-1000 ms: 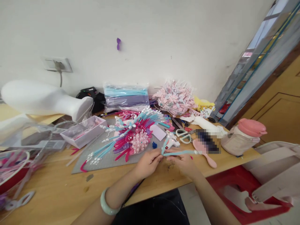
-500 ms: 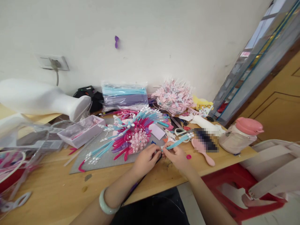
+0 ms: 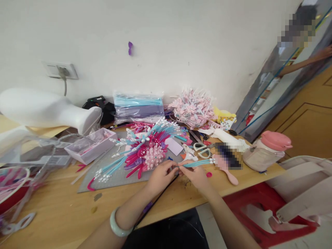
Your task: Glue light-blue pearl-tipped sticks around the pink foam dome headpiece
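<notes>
My right hand [image 3: 195, 176] pinches a bundle of light-blue pearl-tipped stems [image 3: 201, 162], its white beaded tips pointing right. Close beside it, my left hand [image 3: 163, 175] has its thumb and fingers closed at the bundle's lower end. A thin dark strip [image 3: 164, 193] trails from between the hands past my left wrist. Exactly what the left fingertips grip is partly hidden. Left of my hands, a flower ornament [image 3: 153, 155] in pink, magenta and blue with pearl sprays lies on a grey mat [image 3: 103, 185].
White-handled scissors [image 3: 203, 150], a pink hairbrush [image 3: 229, 174] and a pink-lidded bottle [image 3: 275, 145] lie to the right. A lilac box [image 3: 90, 148] and a white mannequin head [image 3: 46, 107] stand left. A pale pink headpiece [image 3: 193, 109] rests by the wall. Another person's arm [image 3: 306, 65] shows beyond the doorway.
The pearl-tipped bundle has swung lower, toward level, uncovering more of the scissors' handles. Both hands stay nearly in place. A person has appeared at the upper right.
</notes>
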A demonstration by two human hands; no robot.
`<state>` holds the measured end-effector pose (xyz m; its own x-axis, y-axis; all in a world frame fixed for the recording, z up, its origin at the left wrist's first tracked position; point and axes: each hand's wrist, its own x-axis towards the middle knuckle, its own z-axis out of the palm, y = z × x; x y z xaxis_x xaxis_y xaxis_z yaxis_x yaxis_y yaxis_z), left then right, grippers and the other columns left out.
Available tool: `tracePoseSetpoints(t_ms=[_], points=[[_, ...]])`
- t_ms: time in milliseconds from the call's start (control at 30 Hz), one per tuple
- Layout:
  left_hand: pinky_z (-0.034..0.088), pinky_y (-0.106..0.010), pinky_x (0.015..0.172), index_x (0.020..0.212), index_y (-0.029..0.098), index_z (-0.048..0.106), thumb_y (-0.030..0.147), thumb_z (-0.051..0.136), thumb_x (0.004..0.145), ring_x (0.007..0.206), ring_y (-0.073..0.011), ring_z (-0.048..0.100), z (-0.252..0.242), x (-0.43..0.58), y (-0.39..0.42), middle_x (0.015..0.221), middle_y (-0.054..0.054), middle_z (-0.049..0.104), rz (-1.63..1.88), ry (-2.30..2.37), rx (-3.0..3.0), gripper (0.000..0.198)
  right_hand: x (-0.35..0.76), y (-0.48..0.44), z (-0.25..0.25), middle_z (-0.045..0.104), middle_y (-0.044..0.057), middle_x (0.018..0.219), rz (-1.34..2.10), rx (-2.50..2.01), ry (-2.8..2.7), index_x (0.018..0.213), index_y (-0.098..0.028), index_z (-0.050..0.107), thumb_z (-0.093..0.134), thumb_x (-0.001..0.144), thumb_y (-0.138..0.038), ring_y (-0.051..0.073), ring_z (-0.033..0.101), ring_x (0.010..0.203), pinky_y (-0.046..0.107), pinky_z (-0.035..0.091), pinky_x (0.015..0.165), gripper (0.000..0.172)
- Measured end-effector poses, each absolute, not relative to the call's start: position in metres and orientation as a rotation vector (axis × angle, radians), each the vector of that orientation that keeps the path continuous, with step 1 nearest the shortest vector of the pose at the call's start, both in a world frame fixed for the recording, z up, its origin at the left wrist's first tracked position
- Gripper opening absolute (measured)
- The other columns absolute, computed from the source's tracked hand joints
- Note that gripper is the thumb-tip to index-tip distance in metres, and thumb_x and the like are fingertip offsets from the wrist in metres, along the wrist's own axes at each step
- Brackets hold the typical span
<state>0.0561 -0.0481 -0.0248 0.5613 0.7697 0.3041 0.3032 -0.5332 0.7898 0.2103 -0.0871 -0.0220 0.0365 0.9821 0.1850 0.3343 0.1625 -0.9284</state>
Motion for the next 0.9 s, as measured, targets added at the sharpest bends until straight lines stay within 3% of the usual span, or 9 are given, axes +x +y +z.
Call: tracePoseSetpoints(t_ms=[900], points=[[0.034,-0.023,0.057,0.068,0.016,0.057,0.025,0.045,0.077,0.059,-0.0124,0.047,-0.0244,0.0581,-0.0439,0.061,0.002,0.053,0.820,1.002,1.919,0.018,0.2087,-0.0891,-0.0144,0.063,0.000,0.070,0.591,-1.524,-1.620,0.069,-0.021,0.059,0.051,0.076,-0.026,0.015,0.057,0.071,0.027,0.043,0.068,0.012]])
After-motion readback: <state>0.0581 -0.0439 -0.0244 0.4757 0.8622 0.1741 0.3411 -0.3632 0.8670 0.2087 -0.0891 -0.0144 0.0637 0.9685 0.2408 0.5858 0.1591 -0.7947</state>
